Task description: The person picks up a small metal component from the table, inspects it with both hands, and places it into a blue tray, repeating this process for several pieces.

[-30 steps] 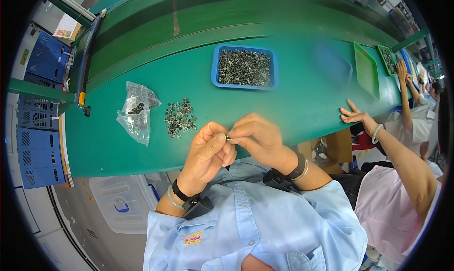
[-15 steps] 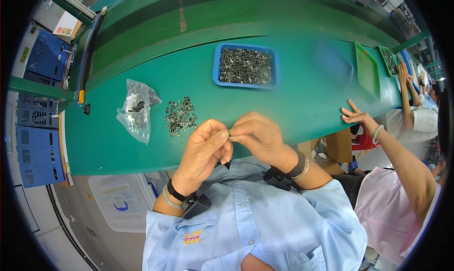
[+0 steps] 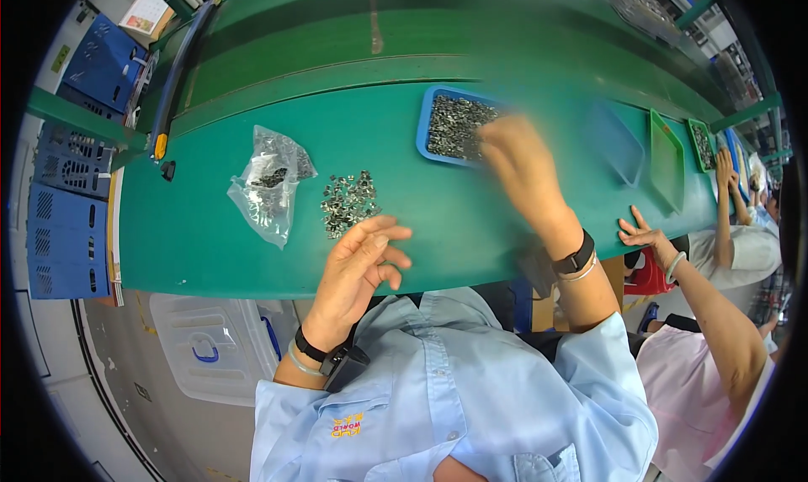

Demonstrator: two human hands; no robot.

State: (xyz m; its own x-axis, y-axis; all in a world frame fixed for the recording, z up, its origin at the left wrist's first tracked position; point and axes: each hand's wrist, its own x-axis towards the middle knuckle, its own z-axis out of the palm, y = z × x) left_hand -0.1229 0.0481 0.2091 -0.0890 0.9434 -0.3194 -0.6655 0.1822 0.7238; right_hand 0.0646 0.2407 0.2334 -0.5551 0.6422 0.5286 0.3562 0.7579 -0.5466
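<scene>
Just in front of a loose heap of small dark and shiny metal pieces point(image 3: 348, 203) is my left hand point(image 3: 358, 263), its fingers loosely bent and apart, with nothing visible in them. My right hand point(image 3: 526, 166) reaches over the right end of a blue tray point(image 3: 422, 133). Its fingertips are smeared by motion, so what they hold, if anything, does not show. Many similar small metal pieces point(image 3: 457, 124) fill the tray. A clear plastic bag point(image 3: 268, 192) with some dark pieces inside lies left of the heap, on the green table point(image 3: 185, 246).
Farther right on the table are a translucent blue tray point(image 3: 621, 145) and green trays point(image 3: 667, 162). A co-worker's hand point(image 3: 646, 234) rests at the right table edge. Blue crates point(image 3: 67, 238) stand at left, and a lidded clear box point(image 3: 206, 347) sits below the table.
My hands have parted. The right hand has moved up and right to the blue tray; the left stays near the heap with its fingers loosened. The view has shifted slightly.
</scene>
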